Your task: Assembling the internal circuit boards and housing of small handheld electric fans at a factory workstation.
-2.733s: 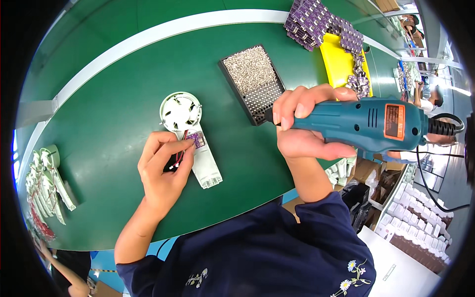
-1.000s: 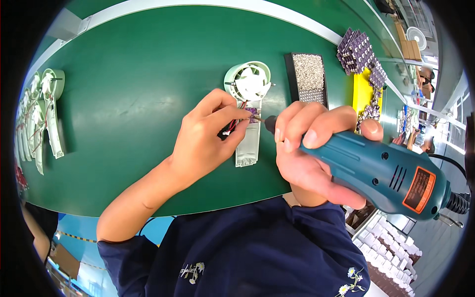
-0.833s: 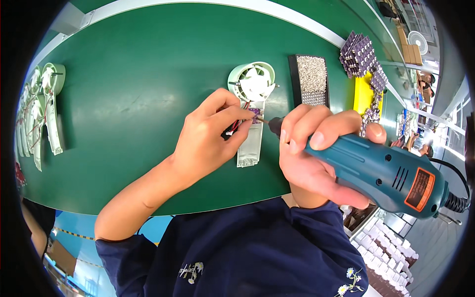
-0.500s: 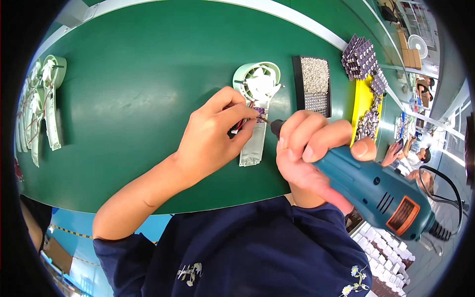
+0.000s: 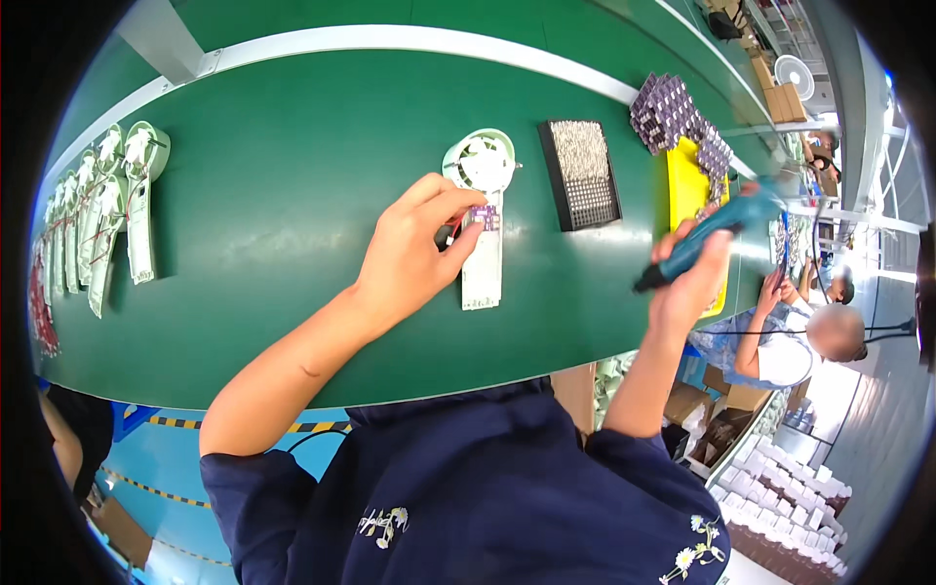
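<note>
A pale green handheld fan (image 5: pixel 482 161) lies on the green table, its round head away from me and its open handle shell (image 5: pixel 482 283) toward me. My left hand (image 5: pixel 405 239) pinches a small purple circuit board (image 5: pixel 483 216) between thumb and fingers, over the upper part of that shell. Dark and red wires show partly beside the fingertips. Raised off to the right of the fan, my right hand (image 5: pixel 690 288) is wrapped round a teal electric screwdriver (image 5: pixel 700 239). The tool is blurred, its black nose pointing down-left and apart from the fan.
Several similar fan shells (image 5: pixel 141 224) with red wires lie at the far left. A black tray (image 5: pixel 553 175) of small screws sits right of the fan. Beyond it, a yellow tray (image 5: pixel 686 175) adjoins purple board panels (image 5: pixel 665 112). Another person (image 5: pixel 785 341) works at the right.
My right hand has lifted the electric screwdriver off the circuit board and carried it right. My left hand stays at the board. The view has shifted slightly.
</note>
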The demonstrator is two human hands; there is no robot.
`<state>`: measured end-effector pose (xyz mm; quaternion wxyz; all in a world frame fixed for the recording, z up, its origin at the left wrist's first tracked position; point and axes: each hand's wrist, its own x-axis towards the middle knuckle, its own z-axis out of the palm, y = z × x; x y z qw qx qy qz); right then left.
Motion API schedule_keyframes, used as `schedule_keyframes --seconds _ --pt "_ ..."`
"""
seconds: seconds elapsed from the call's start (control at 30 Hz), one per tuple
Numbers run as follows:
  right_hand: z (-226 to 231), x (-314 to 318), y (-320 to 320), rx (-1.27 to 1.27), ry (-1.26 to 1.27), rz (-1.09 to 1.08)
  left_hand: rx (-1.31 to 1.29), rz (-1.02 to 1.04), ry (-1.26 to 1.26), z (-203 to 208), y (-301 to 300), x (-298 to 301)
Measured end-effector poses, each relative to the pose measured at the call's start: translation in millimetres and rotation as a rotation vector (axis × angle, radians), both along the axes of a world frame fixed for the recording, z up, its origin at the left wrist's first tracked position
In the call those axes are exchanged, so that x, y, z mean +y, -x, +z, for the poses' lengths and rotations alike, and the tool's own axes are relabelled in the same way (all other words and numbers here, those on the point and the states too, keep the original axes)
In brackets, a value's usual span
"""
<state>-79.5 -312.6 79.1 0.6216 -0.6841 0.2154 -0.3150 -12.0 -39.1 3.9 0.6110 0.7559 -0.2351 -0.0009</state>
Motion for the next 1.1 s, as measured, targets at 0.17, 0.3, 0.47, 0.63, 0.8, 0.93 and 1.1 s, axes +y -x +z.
schedule_keyframes --seconds 0.17,0.3,0.47,0.63,0.8,0.93,1.1 --pt "-53 -52 42 0.514 0.851 -0.104 0.086 -0.006 0.028 -1 -5 3" --pt "-57 -37 41 0.595 1.142 -0.167 0.054 -0.023 0.049 -7 -3 5" --pt "-17 68 8 0.109 0.778 0.478 0.072 -0.042 0.026 -6 -5 3" --pt "-28 112 -35 0.197 0.517 0.860 0.009 -0.019 0.040 -9 -9 6" --pt "-31 93 -46 0.218 0.288 0.847 0.056 -0.017 0.042 -5 -7 6" --pt "-36 63 -58 0.230 0.295 0.847 0.067 -0.018 -0.022 -3 -6 9" --pt "-10 58 -61 0.357 0.562 1.032 0.051 -0.015 0.012 -7 -6 8"
